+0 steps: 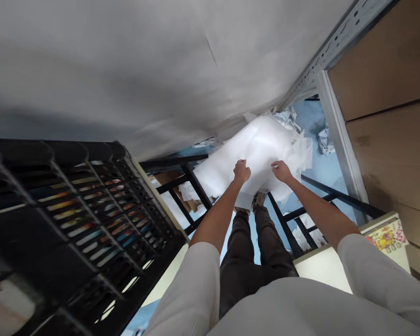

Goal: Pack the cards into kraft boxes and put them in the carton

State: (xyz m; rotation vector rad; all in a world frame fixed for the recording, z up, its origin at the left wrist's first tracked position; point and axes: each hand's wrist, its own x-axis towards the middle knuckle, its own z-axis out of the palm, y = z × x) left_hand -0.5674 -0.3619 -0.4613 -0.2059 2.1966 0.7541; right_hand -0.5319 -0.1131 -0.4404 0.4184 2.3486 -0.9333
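Note:
A large white sheet, thin and smooth like packing paper or foam, spreads in front of my legs, bulging and softly creased. My left hand is closed at its near part, fingers curled with the sheet apparently pinched in them. To its right, about a hand's length apart, my right hand has its fingertips pressed together on the same sheet. The exact grip points blend into the white surface. Below the sheet show my shoes on the blue floor.
A black plastic crate with colourful items stands at left. Black metal frames flank my legs. Cardboard boxes are stacked at right behind a grey metal post. Crumpled white paper lies on the floor. A large pale surface rises ahead.

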